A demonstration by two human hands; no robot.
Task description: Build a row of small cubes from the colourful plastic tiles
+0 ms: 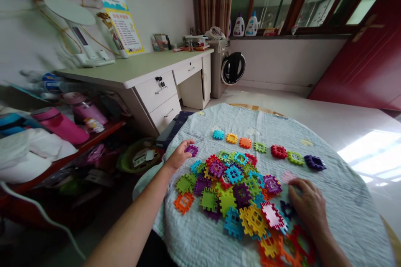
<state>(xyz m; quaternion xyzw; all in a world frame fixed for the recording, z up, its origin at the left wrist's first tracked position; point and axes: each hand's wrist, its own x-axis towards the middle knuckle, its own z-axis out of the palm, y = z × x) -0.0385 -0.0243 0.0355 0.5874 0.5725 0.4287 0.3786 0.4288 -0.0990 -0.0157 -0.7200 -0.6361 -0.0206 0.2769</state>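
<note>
My left hand (179,157) pinches a purple toothed plastic tile (191,150) at the table's left edge, beside the pile. Interlocking building tiles (233,175) lie heaped in the middle of the cloth, in purple, green, blue, yellow, orange and red, some with window-like grids. To the right of the heap, my right hand (308,200) rests palm down on the cloth, fingers loosely bent, nothing visible in it. A dark navy tile (286,209) lies close by its thumb side. Beyond the heap, single tiles stretch in a spaced row, from a blue tile (218,134) to a dark purple tile (315,162).
A pale blue cloth (347,208) covers the round table. On the left stand a shelf with pink bottles (59,125) and a green basket (134,162). Behind are a desk (134,64) with drawers and a washing machine (219,66) with its door ajar.
</note>
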